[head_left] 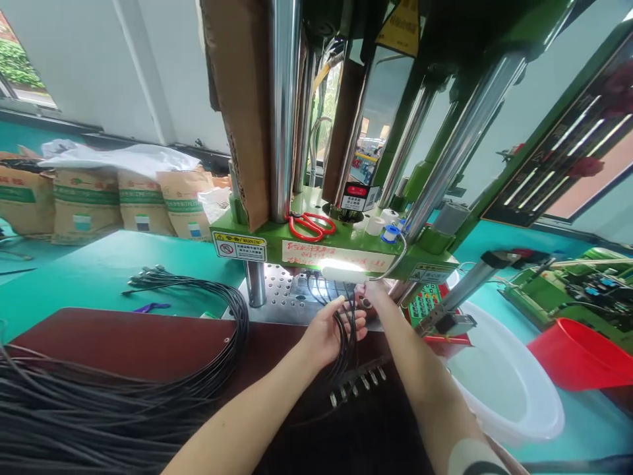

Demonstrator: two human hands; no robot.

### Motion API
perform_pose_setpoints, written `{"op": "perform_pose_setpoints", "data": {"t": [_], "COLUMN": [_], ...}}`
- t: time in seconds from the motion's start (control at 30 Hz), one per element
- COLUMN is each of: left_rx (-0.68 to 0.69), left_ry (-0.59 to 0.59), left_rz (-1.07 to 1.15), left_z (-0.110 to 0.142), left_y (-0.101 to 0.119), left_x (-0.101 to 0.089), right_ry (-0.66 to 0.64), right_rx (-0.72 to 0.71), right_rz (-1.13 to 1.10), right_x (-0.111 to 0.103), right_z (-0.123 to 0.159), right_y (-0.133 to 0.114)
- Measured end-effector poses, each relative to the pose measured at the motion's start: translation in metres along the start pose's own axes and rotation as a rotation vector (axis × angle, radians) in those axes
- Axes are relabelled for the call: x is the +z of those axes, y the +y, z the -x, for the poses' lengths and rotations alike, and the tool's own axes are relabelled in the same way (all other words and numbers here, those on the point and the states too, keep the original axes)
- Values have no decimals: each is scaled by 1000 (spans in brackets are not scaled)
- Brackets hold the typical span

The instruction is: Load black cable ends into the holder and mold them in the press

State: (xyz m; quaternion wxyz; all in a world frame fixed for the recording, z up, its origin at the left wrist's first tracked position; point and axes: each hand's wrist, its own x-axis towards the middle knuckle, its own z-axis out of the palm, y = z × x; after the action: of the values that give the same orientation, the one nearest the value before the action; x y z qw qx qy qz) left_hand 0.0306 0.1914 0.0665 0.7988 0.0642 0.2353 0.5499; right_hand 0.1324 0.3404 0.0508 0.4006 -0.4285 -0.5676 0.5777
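Note:
Several black cables (345,330) pass through my left hand (329,328), whose fingers curl loosely around them just in front of the green press. From there the cables run up to a metal mould plate (316,288) beneath the press's crossbar, and their lower ends hang with metal connectors (357,387) over the dark table edge. My right hand (374,292) reaches in under the crossbar, right of the cables. A lit white lamp (343,272) and the crossbar hide most of its fingers, so what it touches does not show.
Red-handled scissors (311,226) and a blue-and-white tape roll (390,233) lie on the press ledge. A large cable bundle (148,389) covers the brown board (113,336) at left. To the right are a white basin (539,396), a red bucket (578,353) and a button panel (422,303).

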Motion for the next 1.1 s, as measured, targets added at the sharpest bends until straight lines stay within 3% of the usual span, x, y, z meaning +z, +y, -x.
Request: {"op": "perform_pose_setpoints", "data": {"t": [0.17, 0.37, 0.53, 0.63, 0.7, 0.77, 0.9, 0.93, 0.97, 1.0, 1.03, 1.1], "left_rx": [-75, -4, -99, -91, 1, 171, 911, 1091, 1216, 1271, 1311, 1276], "left_ry": [52, 96, -62, -169, -173, -119, 36, 159, 382, 691, 836, 975], "left_rz": [48, 63, -97, -137, -124, -106, -181, -228, -314, -406, -411, -484], "left_z": [24, 57, 104, 133, 153, 173, 200, 200, 196, 190, 181, 159], "left_y": [-34, -58, -90, -92, -70, -28, 98, 130, 160, 186, 207, 233], "left_x": [16, 8, -8, -16, -16, -9, 3, 1, -5, -13, -25, -54], "right_ry": [136, 220, 258, 252, 239, 215, 117, 80, 32, -20, -70, -155], "right_rx": [-41, -30, -7, -27, -24, -6, 52, 71, 88, 101, 104, 27], "right_rz": [-123, -189, -227, -228, -204, -166, -100, -96, -87, -51, 29, 352], "right_x": [2, 7, 9, 2, -6, -18, -44, -50, -57, -63, -69, -78], "right_z": [37, 61, 63, 68, 72, 77, 90, 93, 96, 97, 98, 95], "right_y": [8, 3, 9, 11, 14, 18, 24, 25, 26, 27, 29, 34]}}
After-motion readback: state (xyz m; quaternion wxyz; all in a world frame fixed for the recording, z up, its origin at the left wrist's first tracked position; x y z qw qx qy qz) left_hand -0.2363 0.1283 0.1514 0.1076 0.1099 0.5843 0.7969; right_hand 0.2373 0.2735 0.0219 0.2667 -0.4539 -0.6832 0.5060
